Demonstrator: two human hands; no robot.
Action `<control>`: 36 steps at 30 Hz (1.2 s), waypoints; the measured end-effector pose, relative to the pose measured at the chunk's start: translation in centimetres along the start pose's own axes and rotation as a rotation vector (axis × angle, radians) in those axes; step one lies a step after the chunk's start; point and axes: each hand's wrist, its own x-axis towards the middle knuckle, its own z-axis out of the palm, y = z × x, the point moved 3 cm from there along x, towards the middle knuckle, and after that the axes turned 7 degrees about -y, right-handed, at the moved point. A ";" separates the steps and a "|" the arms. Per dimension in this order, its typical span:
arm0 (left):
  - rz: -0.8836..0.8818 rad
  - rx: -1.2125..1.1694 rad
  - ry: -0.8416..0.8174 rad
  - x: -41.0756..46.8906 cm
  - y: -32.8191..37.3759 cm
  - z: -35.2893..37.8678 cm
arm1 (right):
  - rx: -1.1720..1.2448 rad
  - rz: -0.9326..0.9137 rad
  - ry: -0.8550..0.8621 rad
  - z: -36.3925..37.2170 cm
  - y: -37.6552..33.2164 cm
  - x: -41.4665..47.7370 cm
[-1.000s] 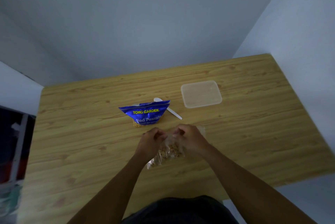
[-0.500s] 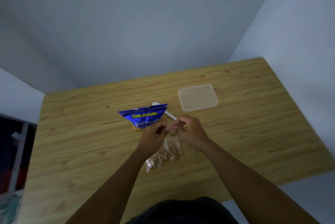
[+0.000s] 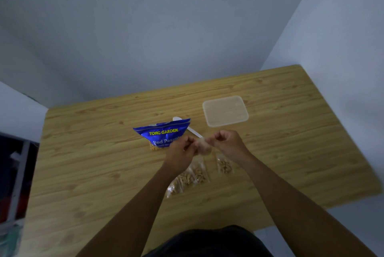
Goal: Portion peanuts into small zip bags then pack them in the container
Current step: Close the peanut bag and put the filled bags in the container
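Over the middle of the wooden table (image 3: 83, 173), both hands are up, pinching one small zip bag (image 3: 203, 147) between them. The left hand (image 3: 181, 150) has its fingers curled onto the bag's left edge and the right hand (image 3: 226, 142) is curled onto the right edge. The bag's kinda blurry, so can't tell if the seal is closed. On the table just nearer than the hands there's a bunch of filled bags (image 3: 192, 175) overlapping, plus a single filled bag (image 3: 224, 166) just right of them. The blue peanut packet (image 3: 164, 135) stands left of the hands, with a white spoon (image 3: 194, 131) poking out behind it. The clear container (image 3: 225, 111) sits further back on the right, well apart from the bags.
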 end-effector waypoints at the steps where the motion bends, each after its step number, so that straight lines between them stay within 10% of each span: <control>1: -0.038 -0.078 -0.005 -0.1 -0.1 0.2 | 0.029 0.015 -0.035 -0.1 0.4 0.0; 10: -0.262 -0.179 -0.032 -0.8 -3.0 2.2 | -0.026 0.147 0.007 -2.6 4.6 -0.6; 24: -0.305 0.374 0.052 -2.1 -6.2 -1.2 | -0.556 0.305 0.323 -6.7 9.3 -0.2; 28: -0.308 0.433 0.039 -2.3 -6.8 -1.0 | -0.808 0.042 0.451 -3.6 6.6 -0.7; 31: -0.286 0.489 -0.003 -2.2 -7.1 -0.8 | -0.885 -0.148 0.275 0.7 5.6 -0.9; 36: -0.243 0.598 -0.063 -2.2 -7.1 -0.7 | -0.874 0.200 0.054 6.2 5.4 -0.3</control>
